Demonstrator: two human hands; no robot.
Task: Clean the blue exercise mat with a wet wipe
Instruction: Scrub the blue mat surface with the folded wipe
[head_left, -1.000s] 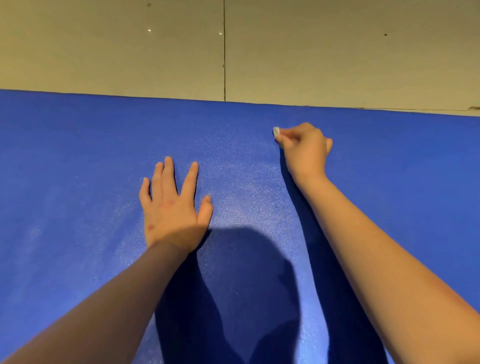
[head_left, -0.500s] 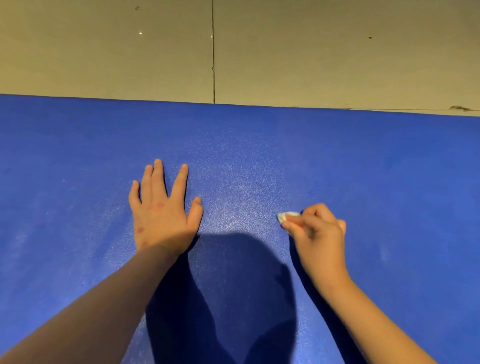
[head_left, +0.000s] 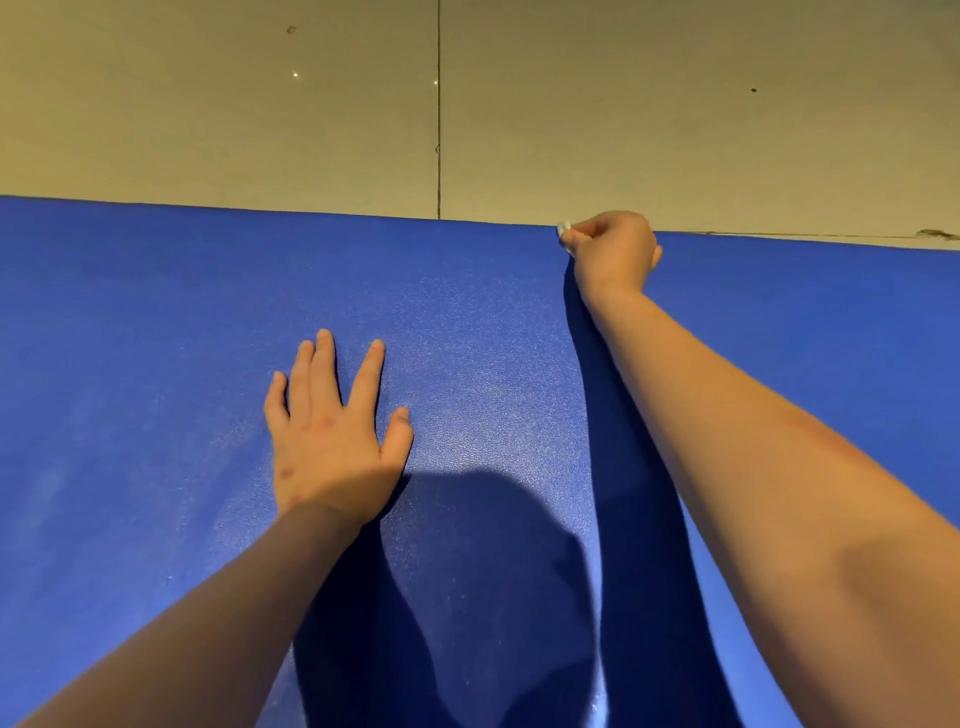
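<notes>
head view: blue exercise mat (head_left: 156, 338) spread over the floor (head_left: 208, 104). our right hand (head_left: 613, 252) pinches a balled wet wipe (head_left: 564, 228) at the mat's far edge; left hand (head_left: 332, 441) flat, bracing. step: wiping strokes. next, we judge: draw back toward us on a fresh strip.

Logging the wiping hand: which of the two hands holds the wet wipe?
The right hand, pinching the white wet wipe at the far edge of the blue exercise mat; the left hand lies flat on it, fingers spread.
</notes>
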